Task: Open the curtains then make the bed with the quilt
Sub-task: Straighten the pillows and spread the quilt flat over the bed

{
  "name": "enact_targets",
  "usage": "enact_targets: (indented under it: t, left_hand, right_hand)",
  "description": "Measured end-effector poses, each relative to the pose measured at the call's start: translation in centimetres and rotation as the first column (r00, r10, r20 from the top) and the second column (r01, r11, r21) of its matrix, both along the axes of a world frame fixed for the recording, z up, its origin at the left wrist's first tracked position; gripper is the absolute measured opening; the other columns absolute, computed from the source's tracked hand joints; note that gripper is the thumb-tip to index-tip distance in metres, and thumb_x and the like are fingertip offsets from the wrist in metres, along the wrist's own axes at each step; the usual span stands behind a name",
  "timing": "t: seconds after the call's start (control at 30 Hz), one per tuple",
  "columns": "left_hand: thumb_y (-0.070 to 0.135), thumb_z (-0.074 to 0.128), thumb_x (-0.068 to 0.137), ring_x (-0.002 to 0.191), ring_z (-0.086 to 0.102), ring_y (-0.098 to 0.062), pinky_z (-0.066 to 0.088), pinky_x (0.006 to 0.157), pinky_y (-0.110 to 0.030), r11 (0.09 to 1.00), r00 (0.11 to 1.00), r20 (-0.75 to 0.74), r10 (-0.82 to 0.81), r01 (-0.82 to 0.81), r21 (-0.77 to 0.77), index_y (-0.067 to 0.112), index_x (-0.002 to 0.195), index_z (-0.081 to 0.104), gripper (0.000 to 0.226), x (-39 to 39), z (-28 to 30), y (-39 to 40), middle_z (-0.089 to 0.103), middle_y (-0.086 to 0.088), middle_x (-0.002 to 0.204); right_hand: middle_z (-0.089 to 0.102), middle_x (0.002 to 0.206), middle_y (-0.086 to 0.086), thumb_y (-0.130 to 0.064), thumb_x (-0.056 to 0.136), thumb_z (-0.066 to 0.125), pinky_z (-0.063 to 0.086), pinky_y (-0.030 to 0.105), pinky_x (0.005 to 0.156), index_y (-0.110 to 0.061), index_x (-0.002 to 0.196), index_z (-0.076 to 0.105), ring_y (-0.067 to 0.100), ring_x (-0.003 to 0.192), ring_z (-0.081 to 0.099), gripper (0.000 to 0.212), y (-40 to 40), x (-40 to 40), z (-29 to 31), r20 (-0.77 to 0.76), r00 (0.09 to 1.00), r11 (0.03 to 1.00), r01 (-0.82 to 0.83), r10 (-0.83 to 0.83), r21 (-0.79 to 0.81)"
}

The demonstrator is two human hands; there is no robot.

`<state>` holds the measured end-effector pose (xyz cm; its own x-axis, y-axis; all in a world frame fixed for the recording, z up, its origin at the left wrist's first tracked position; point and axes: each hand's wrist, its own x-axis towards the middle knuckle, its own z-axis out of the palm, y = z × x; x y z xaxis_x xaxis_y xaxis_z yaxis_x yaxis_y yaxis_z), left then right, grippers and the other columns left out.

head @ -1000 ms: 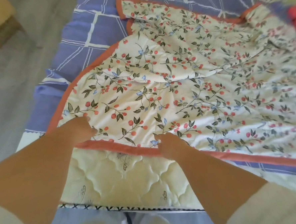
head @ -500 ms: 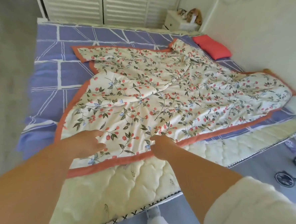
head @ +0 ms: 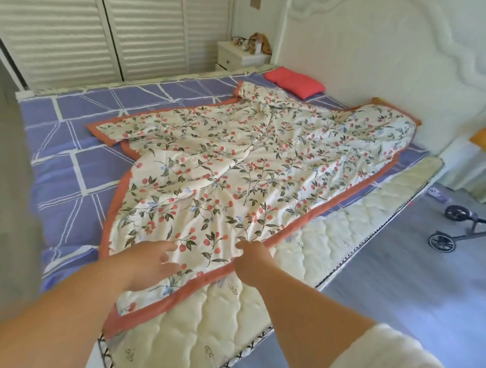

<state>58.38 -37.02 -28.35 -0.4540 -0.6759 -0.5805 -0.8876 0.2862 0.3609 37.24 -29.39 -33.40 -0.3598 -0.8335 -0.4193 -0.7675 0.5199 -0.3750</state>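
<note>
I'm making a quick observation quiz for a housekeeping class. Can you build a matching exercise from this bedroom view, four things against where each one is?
Things:
1. quilt
2. red pillow
3. nightstand
4. wheeled frame

Places:
A. on the floor, right of the bed
B. in the far corner, beside the louvred doors
C. spread rumpled across the bed, near edge under both hands
D. on the sheet, by the headboard

Pairs: 1-C, 2-D, 3-B, 4-A
</note>
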Motion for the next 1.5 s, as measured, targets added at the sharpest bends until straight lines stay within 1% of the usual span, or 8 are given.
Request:
enact_targets:
  t: [0.13, 0.3, 0.4, 0.53, 0.6, 0.77, 1.23, 1.5]
  left_hand:
    - [0.040, 0.049, 0.092, 0.113, 0.053, -0.016, 0.045, 0.091, -0.027, 0.999, 0.999, 0.031, 0.016, -0.015, -0.030, 0.028, 0.144, 0.031, 0.056, 0.5, 1.4, -2.0, 0.050, 0.002, 0.134]
    - [0.040, 0.046, 0.093, 0.119, 0.051, -0.019, 0.041, 0.099, -0.028, 0.998, 1.000, -0.023, -0.016, 0.015, -0.064, 0.026, 0.145, 0.030, 0.056, 1.0, 2.4, -3.4, 0.048, 0.001, 0.139]
    - [0.045, 0.046, 0.092, 0.113, 0.055, -0.017, 0.042, 0.091, -0.025, 0.995, 0.995, -0.057, -0.077, 0.073, -0.064, 0.029, 0.143, 0.031, 0.055, 2.0, 1.9, -3.6, 0.048, 0.005, 0.136]
    - [0.042, 0.047, 0.092, 0.102, 0.059, -0.015, 0.045, 0.082, -0.023, 0.995, 0.985, -0.136, -0.104, 0.103, -0.014, 0.030, 0.143, 0.032, 0.054, 5.8, 0.4, -5.3, 0.051, 0.007, 0.129]
    - [0.041, 0.048, 0.092, 0.095, 0.054, -0.010, 0.043, 0.074, -0.020, 0.994, 0.976, -0.196, -0.098, 0.104, 0.020, 0.030, 0.143, 0.033, 0.054, 8.5, -0.7, -6.6, 0.051, 0.006, 0.128]
    - [0.045, 0.052, 0.089, 0.111, 0.052, -0.013, 0.039, 0.086, -0.020, 0.981, 0.964, -0.212, -0.163, 0.181, 0.067, 0.027, 0.141, 0.037, 0.057, 16.5, -2.5, -10.6, 0.050, 0.000, 0.135]
    - [0.034, 0.050, 0.092, 0.114, 0.050, -0.012, 0.041, 0.087, -0.022, 0.946, 0.918, -0.296, -0.265, 0.306, 0.103, 0.025, 0.138, 0.042, 0.047, 20.9, -2.5, -6.6, 0.048, 0.001, 0.138]
    - [0.033, 0.052, 0.091, 0.120, 0.050, -0.019, 0.041, 0.100, -0.031, 0.955, 0.912, -0.293, -0.288, 0.297, -0.013, 0.022, 0.136, 0.045, 0.047, 24.5, -0.4, -11.6, 0.050, -0.003, 0.136]
  right_hand:
    - [0.032, 0.149, 0.003, -0.015, 0.091, 0.047, 0.051, 0.040, 0.092, -0.026, 0.139, 0.041, 0.023, 0.122, 0.050, 0.049, 0.0, 0.9, -0.9, 0.061, 0.998, 0.997, 0.026, -0.031, 0.072]
    - [0.040, 0.141, 0.007, -0.021, 0.091, 0.044, 0.055, 0.031, 0.075, -0.028, 0.139, 0.040, 0.022, 0.103, 0.059, 0.049, -0.7, 0.4, 0.9, 0.094, 0.982, 0.984, 0.171, -0.167, -0.046]
    - [0.043, 0.136, 0.007, -0.022, 0.088, 0.043, 0.055, 0.033, 0.073, -0.027, 0.138, 0.042, 0.024, 0.099, 0.062, 0.050, -0.8, 1.6, 1.6, 0.082, 0.971, 0.970, 0.230, -0.223, -0.084]
    - [0.038, 0.144, 0.004, -0.018, 0.090, 0.042, 0.048, 0.030, 0.089, -0.028, 0.135, 0.046, 0.022, 0.118, 0.050, 0.046, -0.7, 7.0, 0.4, 0.025, 0.975, 0.974, 0.223, -0.222, -0.032]
    - [0.041, 0.140, 0.005, -0.021, 0.092, 0.042, 0.046, 0.026, 0.085, -0.027, 0.136, 0.043, 0.020, 0.118, 0.050, 0.045, -0.6, 10.4, -0.1, 0.027, 0.955, 0.953, 0.298, -0.297, -0.048]
    - [0.045, 0.137, 0.003, -0.021, 0.096, 0.039, 0.042, 0.036, 0.102, -0.021, 0.135, 0.046, 0.025, 0.126, 0.046, 0.040, -0.9, 20.3, 0.0, -0.009, 0.930, 0.929, 0.365, -0.366, -0.065]
    - [0.034, 0.144, 0.000, -0.031, 0.092, 0.045, 0.048, 0.034, 0.094, -0.029, 0.139, 0.039, 0.021, 0.113, 0.055, 0.048, 4.5, 26.7, 0.6, 0.033, 0.799, 0.789, 0.599, -0.601, -0.136]
    - [0.036, 0.139, 0.003, -0.028, 0.092, 0.047, 0.041, 0.012, 0.057, -0.028, 0.137, 0.040, 0.008, 0.077, 0.053, 0.045, 2.4, 30.8, 0.8, 0.062, 0.775, 0.761, 0.630, -0.629, -0.157]
